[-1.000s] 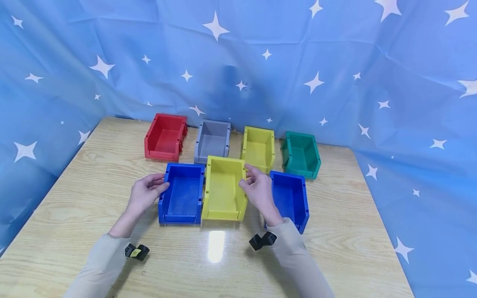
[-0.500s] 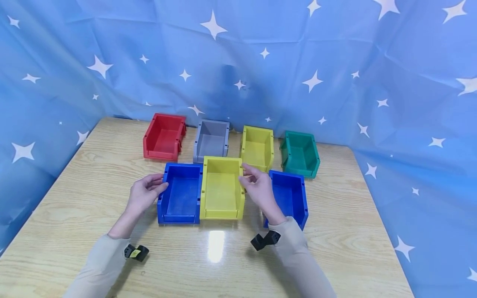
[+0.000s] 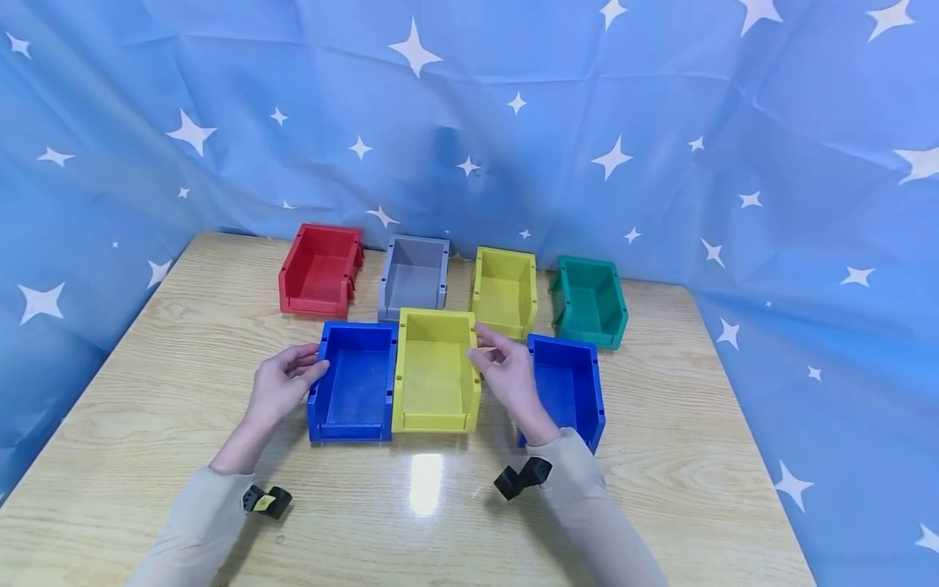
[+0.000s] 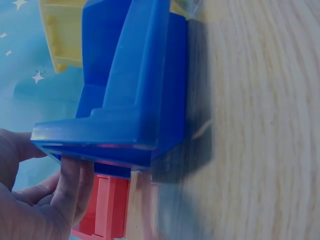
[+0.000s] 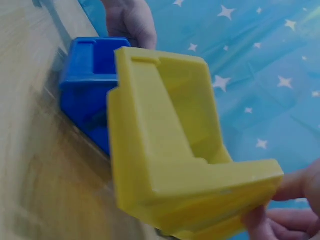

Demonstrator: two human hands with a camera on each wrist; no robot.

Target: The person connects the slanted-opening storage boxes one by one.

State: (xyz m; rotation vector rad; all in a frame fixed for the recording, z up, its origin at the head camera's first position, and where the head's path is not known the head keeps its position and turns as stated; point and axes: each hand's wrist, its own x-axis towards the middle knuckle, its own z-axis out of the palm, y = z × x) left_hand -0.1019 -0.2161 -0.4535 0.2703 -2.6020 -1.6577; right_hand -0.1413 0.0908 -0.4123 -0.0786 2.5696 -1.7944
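Observation:
My left hand (image 3: 282,383) pinches the left side wall of a blue storage bin (image 3: 357,390), thumb at the rim and fingers outside, as the left wrist view confirms. Directly to its right is a yellow storage bin (image 3: 436,377), its left side against or very near the blue one. The right hand (image 3: 511,379) grips this yellow bin by its right wall. From the right wrist, the yellow bin (image 5: 170,125) looks higher than the blue bin (image 5: 82,95); whether it touches the table is hidden. Both bins have nothing inside and their low fronts face me.
Behind them stands a row of bins: red (image 3: 320,273), grey (image 3: 414,277), a second yellow (image 3: 504,293) and green (image 3: 589,303). Another blue bin (image 3: 565,387) sits right of my right hand, partly covered by that forearm. A starry blue cloth (image 3: 469,106) hangs behind the wooden table (image 3: 381,522).
The yellow bin has shifted slightly left with my right hand and straightened, closing the narrow gap to the blue bin. My left hand keeps its hold; the view has drifted a little.

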